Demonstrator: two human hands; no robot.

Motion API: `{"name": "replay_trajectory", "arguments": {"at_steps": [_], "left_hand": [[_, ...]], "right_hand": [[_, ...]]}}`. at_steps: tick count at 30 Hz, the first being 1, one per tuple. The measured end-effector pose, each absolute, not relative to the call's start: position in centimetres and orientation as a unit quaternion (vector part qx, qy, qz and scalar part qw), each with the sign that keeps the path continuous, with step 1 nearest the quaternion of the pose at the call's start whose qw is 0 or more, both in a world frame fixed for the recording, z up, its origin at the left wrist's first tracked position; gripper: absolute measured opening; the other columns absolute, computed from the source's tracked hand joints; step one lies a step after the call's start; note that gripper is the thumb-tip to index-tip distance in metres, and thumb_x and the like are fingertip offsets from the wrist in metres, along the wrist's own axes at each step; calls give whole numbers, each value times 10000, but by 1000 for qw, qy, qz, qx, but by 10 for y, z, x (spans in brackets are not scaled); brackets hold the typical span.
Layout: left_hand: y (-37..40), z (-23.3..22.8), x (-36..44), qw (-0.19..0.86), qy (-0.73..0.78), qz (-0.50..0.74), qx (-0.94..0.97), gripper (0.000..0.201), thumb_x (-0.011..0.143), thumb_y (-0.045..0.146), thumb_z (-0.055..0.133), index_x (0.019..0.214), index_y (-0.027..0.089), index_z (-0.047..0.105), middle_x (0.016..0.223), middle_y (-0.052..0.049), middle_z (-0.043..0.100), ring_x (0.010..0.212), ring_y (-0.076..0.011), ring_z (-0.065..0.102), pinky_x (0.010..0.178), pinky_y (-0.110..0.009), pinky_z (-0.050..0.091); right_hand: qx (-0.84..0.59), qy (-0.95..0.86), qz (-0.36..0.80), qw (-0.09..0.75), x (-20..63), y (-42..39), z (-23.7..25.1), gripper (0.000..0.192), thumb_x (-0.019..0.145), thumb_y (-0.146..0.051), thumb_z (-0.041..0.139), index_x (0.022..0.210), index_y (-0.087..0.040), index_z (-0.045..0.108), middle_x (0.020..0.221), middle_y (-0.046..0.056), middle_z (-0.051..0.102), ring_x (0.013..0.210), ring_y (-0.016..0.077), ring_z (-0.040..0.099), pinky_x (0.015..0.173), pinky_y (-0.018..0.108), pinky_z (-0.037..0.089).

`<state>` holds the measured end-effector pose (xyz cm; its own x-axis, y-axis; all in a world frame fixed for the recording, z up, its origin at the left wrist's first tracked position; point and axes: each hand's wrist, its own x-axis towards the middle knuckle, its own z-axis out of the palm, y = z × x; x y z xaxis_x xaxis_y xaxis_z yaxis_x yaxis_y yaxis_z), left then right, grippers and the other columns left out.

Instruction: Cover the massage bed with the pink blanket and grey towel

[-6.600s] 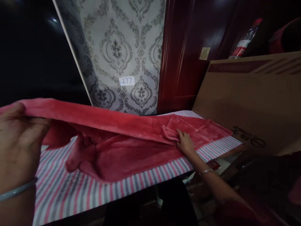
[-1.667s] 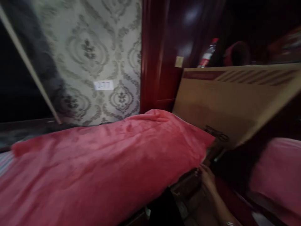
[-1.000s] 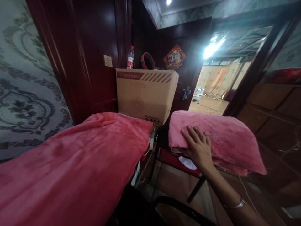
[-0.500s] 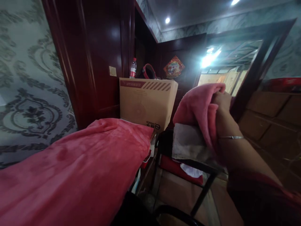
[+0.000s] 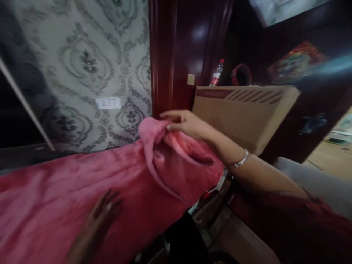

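The right hand (image 5: 187, 124), which half a second ago was lifting a pink cloth off the chair, is now bringing that pink cloth (image 5: 165, 146) over onto the red blanket (image 5: 55, 198) covering the table, so a 2nd piece is joining the first. Its grip is pinching the bunched top of the cloth, which is hanging crumpled and fleecy. The left hand (image 5: 101, 216) is resting flat and blurred on the blanket, fingers spread, holding nothing.
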<state>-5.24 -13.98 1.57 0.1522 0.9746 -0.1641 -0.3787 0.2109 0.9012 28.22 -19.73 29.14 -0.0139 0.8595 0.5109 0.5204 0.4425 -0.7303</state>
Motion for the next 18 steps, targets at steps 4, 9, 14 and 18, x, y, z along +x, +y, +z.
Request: {"name": "replay_trajectory", "arguments": {"at_steps": [4,9,14,18], "left_hand": [[-133,10,-37,709,382,482,345,696,499,350,881,1139,214,645,1047,-106,733,942,-341,703,880,-485,562],[-131,21,-27,478,478,536,506,598,559,401,840,1096,212,655,1243,-150,654,1213,-394,584,1057,-547,443],[-123,51,12,146,397,377,824,459,758,262,690,1209,180,665,1377,-185,593,1349,-404,472,1168,-563,305],[-114,59,73,138,307,232,913,683,745,154,697,1404,85,534,1513,-263,450,1410,-444,401,1172,-570,287]], "right_hand": [[-542,-651,279,452,299,-173,192,253,838,-159,662,1078,-136,739,838,21,735,709,149,655,643,258,543],[-651,-504,299,483,355,-165,91,217,666,-194,755,881,-167,755,730,16,700,632,154,590,596,263,497],[-655,-445,320,520,364,-164,37,191,648,-292,736,789,-171,692,668,7,657,605,164,575,573,277,482],[-628,-419,321,572,352,-147,27,275,673,-436,709,775,-194,627,579,-36,563,515,134,503,512,254,443]]}}
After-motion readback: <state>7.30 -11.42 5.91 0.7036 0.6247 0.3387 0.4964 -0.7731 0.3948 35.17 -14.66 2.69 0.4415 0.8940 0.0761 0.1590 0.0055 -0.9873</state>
